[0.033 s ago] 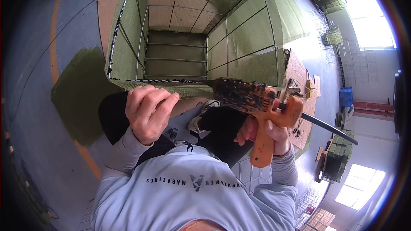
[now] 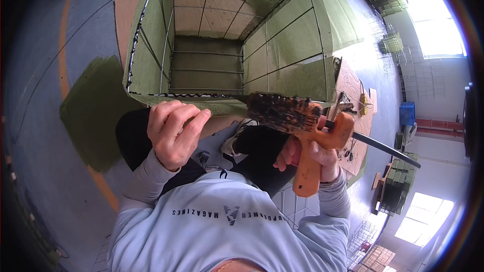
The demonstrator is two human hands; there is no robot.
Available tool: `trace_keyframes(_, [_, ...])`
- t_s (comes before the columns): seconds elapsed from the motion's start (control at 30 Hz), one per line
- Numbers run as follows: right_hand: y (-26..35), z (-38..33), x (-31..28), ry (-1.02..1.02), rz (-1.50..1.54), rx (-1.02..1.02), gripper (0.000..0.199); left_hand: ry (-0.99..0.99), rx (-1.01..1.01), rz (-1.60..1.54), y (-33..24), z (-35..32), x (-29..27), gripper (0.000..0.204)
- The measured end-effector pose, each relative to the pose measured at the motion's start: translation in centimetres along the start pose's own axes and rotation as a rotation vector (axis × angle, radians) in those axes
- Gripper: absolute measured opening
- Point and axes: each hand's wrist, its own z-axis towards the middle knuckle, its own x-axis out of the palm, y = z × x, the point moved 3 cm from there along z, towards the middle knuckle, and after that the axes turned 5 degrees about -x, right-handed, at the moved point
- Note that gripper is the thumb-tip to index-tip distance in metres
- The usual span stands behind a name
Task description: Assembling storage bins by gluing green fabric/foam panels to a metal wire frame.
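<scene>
A wire cage [image 2: 212, 65] lined with green fabric stands on the floor in front of me, open at the top. My left hand [image 2: 174, 131] pinches the green lining folded over the cage's near top rim. My right hand [image 2: 308, 155] grips the handle of an orange hot-glue gun [image 2: 322, 136]. Its barrel [image 2: 280, 112] is crusted with dark residue and points left, with the tip at the near rim, right of my left hand. A black cable [image 2: 383, 147] runs from the gun's back to the right. My knees in dark trousers are below the rim.
A green fabric sheet [image 2: 91, 116] lies on the grey floor at left, beside an orange floor line [image 2: 63, 45]. Plywood boards [image 2: 353, 85] with small tools lie right of the cage. Farther right are stacked green panels [image 2: 398, 181], a blue crate [image 2: 407, 113] and wire frames [image 2: 385, 45].
</scene>
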Motion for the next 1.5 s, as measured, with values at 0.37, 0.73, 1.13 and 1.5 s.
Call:
trace_keyframes(0.37, [-0.1,-0.9,-2.0,-0.052,-0.111,0.055,0.054,-0.022,0.011,0.025,0.2,-0.2,0.4,0.028])
trace_keyframes(0.73, [-0.3,-1.9,-2.8,-0.126,-0.002,-0.045,0.046,-0.026,0.002,0.005,-0.1,0.1,0.2,0.026])
trace_keyframes(1.13, [0.2,-2.9,-3.0,-0.224,-0.139,-0.043,0.052,-0.030,0.012,0.017,0.2,-0.2,0.4,0.030])
trace_keyframes(1.5, [0.5,-3.6,-3.4,-0.265,0.002,-0.115,0.043,-0.039,0.015,0.015,0.1,0.0,0.5,0.030])
